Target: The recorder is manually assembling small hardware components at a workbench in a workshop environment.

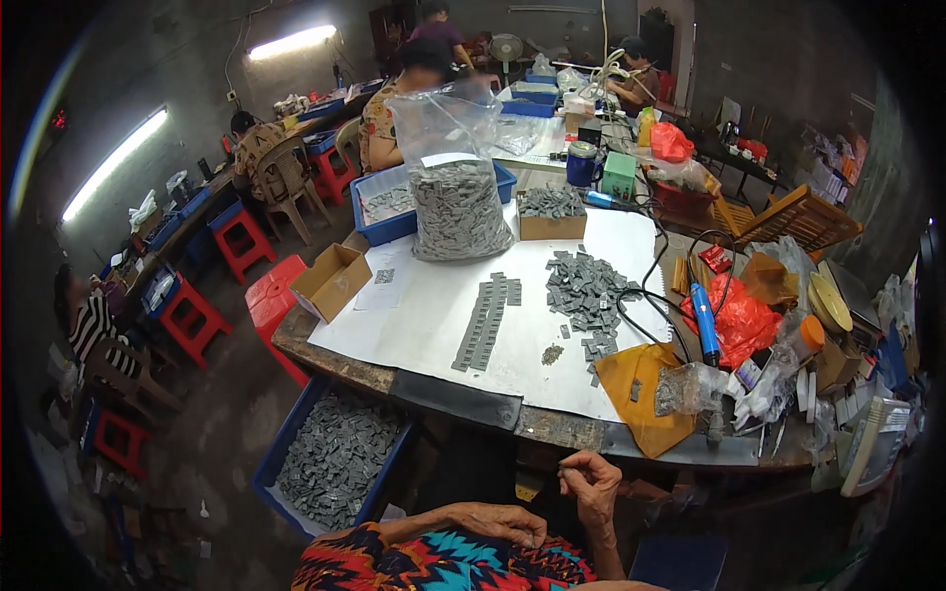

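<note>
My left hand (501,522) lies across the patterned cloth (424,561) on my lap, fingers loosely stretched and drooping at the tips, with no object visible in it. Raised just off the table's front edge, my right hand (593,485) has thumb and fingers pinched together; anything between them is too small to make out. On the white sheet (424,315) in front of me, small grey plastic parts (485,320) lie in neat rows. A loose heap of grey parts (586,295) spreads to their right, beside a little pile of tiny brassy pieces (552,355).
A blue crate (271,492) of grey parts stands low at left. Behind the rows are a bulging clear bag (458,207), a filled cardboard box (552,227) and an open carton (332,283). A blue electric screwdriver (705,320), cables and plastic bags crowd the right. Other people sit farther back.
</note>
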The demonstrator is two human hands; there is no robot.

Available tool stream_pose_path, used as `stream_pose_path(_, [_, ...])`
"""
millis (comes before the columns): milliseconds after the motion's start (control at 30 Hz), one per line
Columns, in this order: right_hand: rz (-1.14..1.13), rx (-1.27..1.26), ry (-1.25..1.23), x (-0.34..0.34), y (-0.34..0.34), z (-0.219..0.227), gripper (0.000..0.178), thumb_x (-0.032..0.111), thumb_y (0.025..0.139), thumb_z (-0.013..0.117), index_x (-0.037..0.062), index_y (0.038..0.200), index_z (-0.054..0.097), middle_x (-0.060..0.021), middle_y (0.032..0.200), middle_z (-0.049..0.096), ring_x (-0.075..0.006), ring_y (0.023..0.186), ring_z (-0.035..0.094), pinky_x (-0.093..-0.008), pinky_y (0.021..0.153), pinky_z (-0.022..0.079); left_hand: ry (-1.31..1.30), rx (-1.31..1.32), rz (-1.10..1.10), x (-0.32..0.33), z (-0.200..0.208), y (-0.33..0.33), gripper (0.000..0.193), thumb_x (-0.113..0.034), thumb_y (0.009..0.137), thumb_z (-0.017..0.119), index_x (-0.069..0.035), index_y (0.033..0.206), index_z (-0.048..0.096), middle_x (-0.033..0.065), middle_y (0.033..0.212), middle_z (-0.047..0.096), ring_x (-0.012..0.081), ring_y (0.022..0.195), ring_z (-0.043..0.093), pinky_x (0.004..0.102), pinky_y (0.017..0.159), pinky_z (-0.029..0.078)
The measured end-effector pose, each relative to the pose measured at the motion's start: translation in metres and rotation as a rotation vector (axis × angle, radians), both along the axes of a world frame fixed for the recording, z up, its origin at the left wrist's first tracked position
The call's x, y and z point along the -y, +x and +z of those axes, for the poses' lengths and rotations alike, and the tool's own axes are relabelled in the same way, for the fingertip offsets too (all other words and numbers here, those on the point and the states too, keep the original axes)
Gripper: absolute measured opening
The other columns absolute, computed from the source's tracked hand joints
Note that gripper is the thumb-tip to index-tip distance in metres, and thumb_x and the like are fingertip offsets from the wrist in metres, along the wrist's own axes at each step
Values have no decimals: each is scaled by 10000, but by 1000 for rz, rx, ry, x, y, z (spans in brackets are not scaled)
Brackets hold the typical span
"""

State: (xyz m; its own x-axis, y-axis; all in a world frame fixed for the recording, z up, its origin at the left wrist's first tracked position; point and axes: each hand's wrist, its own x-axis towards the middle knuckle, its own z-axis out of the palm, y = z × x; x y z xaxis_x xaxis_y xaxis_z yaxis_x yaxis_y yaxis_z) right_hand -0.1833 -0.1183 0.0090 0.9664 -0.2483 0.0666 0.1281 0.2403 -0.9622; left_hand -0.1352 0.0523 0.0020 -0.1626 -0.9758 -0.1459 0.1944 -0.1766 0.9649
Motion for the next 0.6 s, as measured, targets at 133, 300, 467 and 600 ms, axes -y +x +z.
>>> stream_pose_path(133, [4, 8, -21, -1, 1, 2, 64, -56, 762, 520, -47, 794, 575, -59, 665, 560, -75, 504, 501, -177, 460, 393, -21, -27, 2, 0, 1, -2, 294, -320, 878, 488, -26, 888, 471, 3, 796, 464, 97, 740, 421, 268, 654, 354])
stream_pose_path(300, [10, 16, -3, -2, 1, 2, 63, -53, 765, 521, -50, 798, 575, -59, 664, 559, -72, 505, 499, -176, 459, 391, -30, -23, -47, -2, 13, 0, 307, -326, 884, 479, -21, 917, 477, 16, 840, 475, 102, 790, 426, 278, 692, 352])
stream_pose_path(467, [17, 21, 7, -2, -1, 1, 66, -52, 770, 520, -51, 803, 576, -56, 663, 557, -71, 510, 497, -176, 464, 392, -12, -42, -48, -10, 11, -2, 302, -323, 878, 492, -26, 931, 488, 15, 854, 479, 102, 800, 432, 267, 695, 354])
stream_pose_path(600, [15, 18, -4, -2, -4, 1, 61, -47, 772, 526, -49, 804, 577, -53, 662, 555, -71, 512, 497, -174, 469, 392, -15, -68, -97, -13, 14, 0, 305, -328, 872, 503, -32, 944, 494, 10, 853, 475, 98, 799, 431, 256, 695, 356])
